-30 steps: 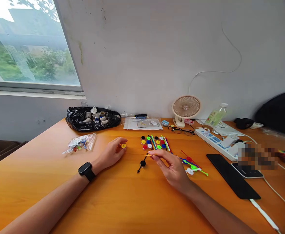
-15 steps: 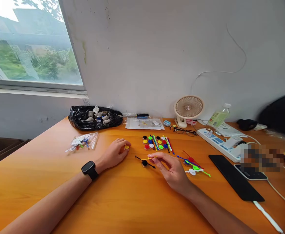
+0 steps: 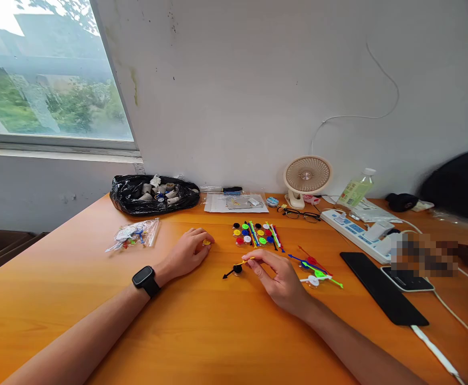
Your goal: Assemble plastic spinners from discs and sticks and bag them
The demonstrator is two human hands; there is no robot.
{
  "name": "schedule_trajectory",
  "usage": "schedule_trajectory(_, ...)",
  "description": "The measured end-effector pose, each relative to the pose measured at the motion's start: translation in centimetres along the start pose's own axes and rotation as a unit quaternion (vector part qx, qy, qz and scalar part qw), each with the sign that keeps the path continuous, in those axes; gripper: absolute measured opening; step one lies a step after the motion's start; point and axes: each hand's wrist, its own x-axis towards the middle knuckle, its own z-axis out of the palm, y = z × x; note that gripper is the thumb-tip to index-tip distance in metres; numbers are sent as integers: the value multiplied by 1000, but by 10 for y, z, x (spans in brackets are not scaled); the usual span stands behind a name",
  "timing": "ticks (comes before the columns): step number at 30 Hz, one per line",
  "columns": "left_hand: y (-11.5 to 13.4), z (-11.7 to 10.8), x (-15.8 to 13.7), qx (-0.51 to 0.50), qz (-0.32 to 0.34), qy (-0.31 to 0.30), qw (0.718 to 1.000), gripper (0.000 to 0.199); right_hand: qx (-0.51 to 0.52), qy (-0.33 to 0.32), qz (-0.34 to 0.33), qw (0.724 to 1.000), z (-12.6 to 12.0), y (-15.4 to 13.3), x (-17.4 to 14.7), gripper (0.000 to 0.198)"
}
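So, clear bag (image 3: 132, 234): flat on bench (image 3: 73, 315), mixed coloured bits inside.
Black bag (image 3: 124, 199): behind it, open-topped, greyish pieces inside.
Watch (image 3: 143, 277): dark, on left wrist.
Left hand (image 3: 185, 249): low over bench, fingers clamped on yellow disc.
Yellow disc (image 3: 206, 242): at left fingertips, left of sorted parts.
Black spinner (image 3: 238, 269): on bench between hands, arrow tip to lower left.
Yellow arrow (image 3: 241, 262): at right fingertips, end overlapping black spinner; contact unclear.
Sorted parts (image 3: 246, 233): colored discs in rows, arrows alongside, beyond right hand.
Right hand (image 3: 278, 275): fingers pinched together on yellow arrow.
Colored spinners (image 3: 313, 280): blue, red, green, white, bunched right of hand.
Dark slab (image 3: 382, 289): flat, white cable at near end.
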Motion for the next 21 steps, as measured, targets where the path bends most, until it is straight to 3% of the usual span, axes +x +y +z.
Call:
schedule_trajectory(6, 1, 0, -1, -4, 8, -4, 1000, 20, -98, -27, -48, 994, -13, -4, 2, 15)
schedule_trajectory(11, 6, 0, -1, -14, 17, -16, 1000, 22, -121, 3, -60, 991, -22, -10, 2, 13)
schedule_trajectory(14, 8, 0, -1, -15, 20, -16, 1000, 22, -96, -82, -87, 988, -16, -16, 1, 18)
schedule_trajectory(17, 9, -1, -1, -17, 21, -15, 1000, 22, -113, -182, -123, 969, -5, -18, 0, 22)
schedule_trajectory(21, 9, -1, -1, -17, 18, -13, 1000, 22, -197, -203, -118, 952, -2, -16, 0, 19)
